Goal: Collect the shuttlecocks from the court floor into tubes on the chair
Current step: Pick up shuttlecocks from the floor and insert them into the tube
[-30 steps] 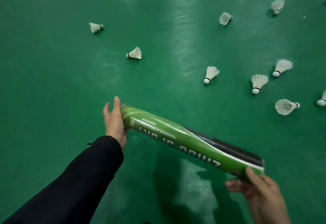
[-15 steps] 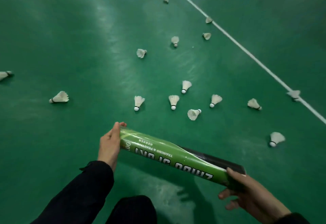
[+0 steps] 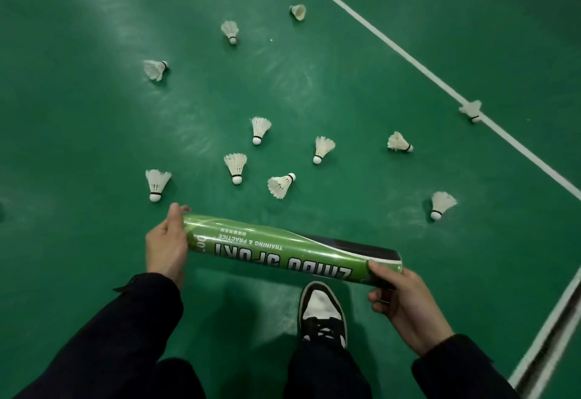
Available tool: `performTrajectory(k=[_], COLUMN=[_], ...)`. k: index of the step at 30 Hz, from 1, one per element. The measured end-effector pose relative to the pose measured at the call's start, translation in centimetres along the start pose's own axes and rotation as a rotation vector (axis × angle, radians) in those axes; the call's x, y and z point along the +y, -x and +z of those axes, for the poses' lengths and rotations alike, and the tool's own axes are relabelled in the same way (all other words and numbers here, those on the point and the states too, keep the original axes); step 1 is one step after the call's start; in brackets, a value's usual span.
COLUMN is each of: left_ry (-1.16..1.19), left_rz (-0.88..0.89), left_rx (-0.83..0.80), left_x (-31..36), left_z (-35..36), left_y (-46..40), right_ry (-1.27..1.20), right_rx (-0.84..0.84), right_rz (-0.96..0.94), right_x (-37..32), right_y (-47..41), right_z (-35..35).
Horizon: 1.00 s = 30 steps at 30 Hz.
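left hand [image 3: 166, 241]: palm flat over the left end of the tube, fingers straight against its cap or mouth, thumb up top; presses, no curl round it.
tube [image 3: 292, 252]: green, printed, held level across the body above the court floor [image 3: 78, 115], between both hands; not on any chair.
nearest shuttlecock [image 3: 156, 184]: on floor just beyond left hand, cork toward the person.
middle cluster: four more, e.g. [image 3: 235, 167], [image 3: 280, 185], [image 3: 260, 130], [image 3: 322, 149]; all lying apart, none touching.
far shuttlecocks: [image 3: 155, 69], [image 3: 230, 31], [image 3: 298, 12]; one by the white line [image 3: 408, 59] at top.
shoe [image 3: 322, 313]: below the tube, on floor.
right hand [image 3: 399, 299]: fingers and thumb curled round the tube's right end, clamped on it.
right-side shuttlecocks: [image 3: 399, 142], [image 3: 441, 204], one on the line [image 3: 470, 109].
step (judged): start of collecting; tube in hand, nothing picked up.
next move (judged): free left hand, open that end, crouch, take the nearest shuttlecock, feed cork first.
hidden: left tube end covered by palm, can't tell capped or open; contents unseen; chair out of view.
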State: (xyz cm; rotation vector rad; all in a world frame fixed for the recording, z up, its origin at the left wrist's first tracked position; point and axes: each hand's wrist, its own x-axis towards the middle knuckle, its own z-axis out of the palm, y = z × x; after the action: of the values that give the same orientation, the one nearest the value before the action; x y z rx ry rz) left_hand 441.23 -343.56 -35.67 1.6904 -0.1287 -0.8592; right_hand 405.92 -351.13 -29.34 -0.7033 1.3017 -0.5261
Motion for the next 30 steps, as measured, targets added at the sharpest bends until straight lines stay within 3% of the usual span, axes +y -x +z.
performTrajectory(k=[5,10,20,27,30], left_ry=[-0.034,-0.034,0.008,0.152,0.113], left_rz=[-0.027,-0.026,-0.041,-0.100,-0.077], left_rx=[0.000,-0.016,-0.039,0.231,0.172], left_x=[-0.7,-0.6,-0.3,-1.5,-1.6], left_z=[2.1,3.0,0.5,-0.1,-0.3], left_y=[-1.1,-1.1,-1.3,-1.1,-1.4], right_ry=[0.036,0.008,0.006,-0.076,-0.027], right_rx=[-0.087,-0.072,-0.121,0.021,0.014], right_rz=[0.052,0.042,0.096,-0.045,-0.034], right_x=[-1.2,-0.8,0.3,-0.7,-1.4], right_y=[-3.0,-3.5,-2.4,-4.1,-6.0], right_z=[-2.1,-2.6,-1.3,1.3,2.0])
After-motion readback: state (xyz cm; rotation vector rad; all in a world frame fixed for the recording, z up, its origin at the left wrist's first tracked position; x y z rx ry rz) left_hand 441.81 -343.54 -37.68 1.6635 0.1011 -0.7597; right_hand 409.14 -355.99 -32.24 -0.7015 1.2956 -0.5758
